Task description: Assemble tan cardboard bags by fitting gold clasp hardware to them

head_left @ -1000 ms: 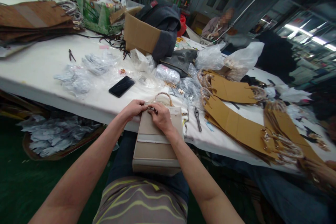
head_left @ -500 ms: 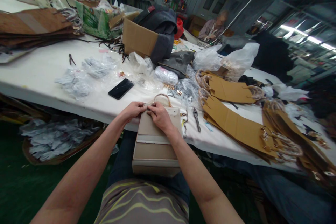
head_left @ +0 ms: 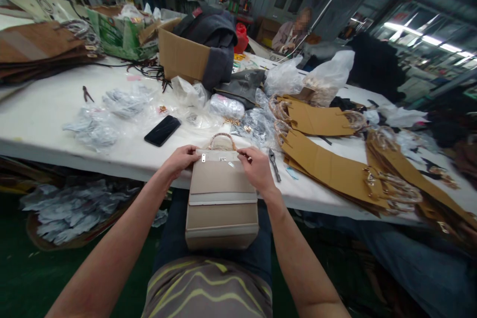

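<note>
The left hand [head_left: 183, 158] and right hand [head_left: 258, 168] pinch the top corners of the bag [head_left: 222, 179], on the lap [head_left: 172, 231] at the near edge of the desk [head_left: 40, 119]. A metal plate [head_left: 203, 158] is in place at left; what remains is unclear.

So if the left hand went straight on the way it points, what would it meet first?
The bag, most likely: the left hand seems to touch its top left corner. The small metal plate looks next in line, though depth is hard to judge.
</note>
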`<action>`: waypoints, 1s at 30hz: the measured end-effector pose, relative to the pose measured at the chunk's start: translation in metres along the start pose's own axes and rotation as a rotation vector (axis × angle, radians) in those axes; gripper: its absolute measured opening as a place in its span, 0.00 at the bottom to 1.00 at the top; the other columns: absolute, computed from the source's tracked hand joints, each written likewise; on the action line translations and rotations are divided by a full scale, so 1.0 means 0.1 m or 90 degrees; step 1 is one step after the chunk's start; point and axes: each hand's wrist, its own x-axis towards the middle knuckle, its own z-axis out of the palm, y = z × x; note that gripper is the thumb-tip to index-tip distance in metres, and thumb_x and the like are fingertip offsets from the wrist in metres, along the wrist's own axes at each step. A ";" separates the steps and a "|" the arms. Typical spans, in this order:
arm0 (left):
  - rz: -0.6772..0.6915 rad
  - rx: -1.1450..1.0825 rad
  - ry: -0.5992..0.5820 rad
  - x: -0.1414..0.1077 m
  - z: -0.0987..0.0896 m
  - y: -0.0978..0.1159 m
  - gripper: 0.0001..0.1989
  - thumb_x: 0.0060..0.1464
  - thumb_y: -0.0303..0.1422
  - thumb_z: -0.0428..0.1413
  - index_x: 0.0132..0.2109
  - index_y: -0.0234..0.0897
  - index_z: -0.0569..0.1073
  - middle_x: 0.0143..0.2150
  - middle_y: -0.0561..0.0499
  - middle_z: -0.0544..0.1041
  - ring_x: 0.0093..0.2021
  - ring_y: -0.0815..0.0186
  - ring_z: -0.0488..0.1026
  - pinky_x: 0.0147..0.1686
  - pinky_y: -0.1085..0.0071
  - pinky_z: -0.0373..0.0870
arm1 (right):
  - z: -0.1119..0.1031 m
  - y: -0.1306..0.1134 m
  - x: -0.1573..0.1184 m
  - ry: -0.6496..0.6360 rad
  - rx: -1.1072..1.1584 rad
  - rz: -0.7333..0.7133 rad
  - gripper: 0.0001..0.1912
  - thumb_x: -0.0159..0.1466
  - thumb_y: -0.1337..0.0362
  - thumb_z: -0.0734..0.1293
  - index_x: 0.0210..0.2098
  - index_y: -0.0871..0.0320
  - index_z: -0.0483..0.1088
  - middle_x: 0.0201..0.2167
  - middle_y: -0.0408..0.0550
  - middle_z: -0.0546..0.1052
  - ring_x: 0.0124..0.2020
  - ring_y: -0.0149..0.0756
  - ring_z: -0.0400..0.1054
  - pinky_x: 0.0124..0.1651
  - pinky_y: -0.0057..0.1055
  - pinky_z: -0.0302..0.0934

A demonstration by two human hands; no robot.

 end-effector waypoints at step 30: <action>0.287 0.373 0.050 0.11 0.88 0.48 0.14 0.64 0.33 0.60 0.55 0.35 0.78 0.56 0.39 0.81 0.57 0.51 0.78 0.64 0.52 0.74 | 0.19 -0.18 -0.17 -0.158 -0.206 0.081 0.11 0.72 0.74 0.66 0.46 0.57 0.80 0.51 0.57 0.81 0.53 0.49 0.75 0.54 0.39 0.68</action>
